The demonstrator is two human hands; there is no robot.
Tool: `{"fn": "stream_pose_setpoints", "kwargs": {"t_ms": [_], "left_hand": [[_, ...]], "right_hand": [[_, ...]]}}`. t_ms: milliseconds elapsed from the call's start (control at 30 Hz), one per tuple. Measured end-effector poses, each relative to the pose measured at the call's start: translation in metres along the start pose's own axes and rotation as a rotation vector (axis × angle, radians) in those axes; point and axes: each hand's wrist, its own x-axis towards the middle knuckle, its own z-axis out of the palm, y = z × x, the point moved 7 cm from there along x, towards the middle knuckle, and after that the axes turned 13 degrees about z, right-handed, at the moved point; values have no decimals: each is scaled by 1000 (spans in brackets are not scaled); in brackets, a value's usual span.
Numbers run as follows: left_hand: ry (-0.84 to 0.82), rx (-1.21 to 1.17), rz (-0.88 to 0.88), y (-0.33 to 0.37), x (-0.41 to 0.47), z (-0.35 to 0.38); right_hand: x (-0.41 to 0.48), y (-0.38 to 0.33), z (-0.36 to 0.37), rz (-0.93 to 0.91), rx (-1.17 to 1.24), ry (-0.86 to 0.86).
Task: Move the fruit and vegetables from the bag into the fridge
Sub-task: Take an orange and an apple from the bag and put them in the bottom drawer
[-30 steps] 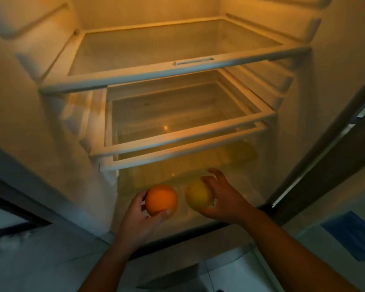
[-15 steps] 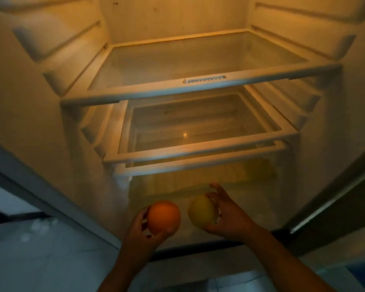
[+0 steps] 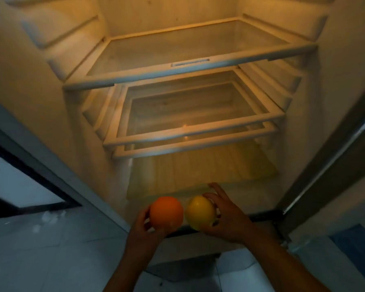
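Observation:
An orange (image 3: 166, 214) rests in my left hand (image 3: 143, 230), fingers wrapped under and around it. Beside it, a yellow round fruit (image 3: 200, 212) is held by my right hand (image 3: 226, 216), with two fingers stretched forward over it. Both fruits hover side by side at the front lip of the open fridge (image 3: 51, 98), just before the clear bottom drawer (image 3: 198, 171). The bag is out of view.
Three glass shelves: top (image 3: 190, 69), middle (image 3: 194, 131), a lower one (image 3: 198, 147). The fridge door edge (image 3: 333, 161) runs up the right. Pale floor tiles (image 3: 51, 249) lie below, a blue object (image 3: 358, 247) at far right.
The view has tilted and shifted so the fridge interior sits lower and more to the right. Both hands stay together with their fruits at the fridge's bottom front.

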Motion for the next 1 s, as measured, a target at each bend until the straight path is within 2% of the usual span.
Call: {"fn": "stream_pose_setpoints", "kwargs": {"t_ms": [300,500,833,1000], "left_hand": [[-86,-13,11,9,-28,-6],[-157,-9,52,13,-43,-16],[-152,-33,80,13,-50,-40],[-169,-6,132,29,-35,-47]], "right_hand": [[-53,-2,10,120,-25,-2],[-85,-3,20,156,-33,57],[-100,-18,16,224,-4,77],[-102,-40,1,155,87,142]]}}
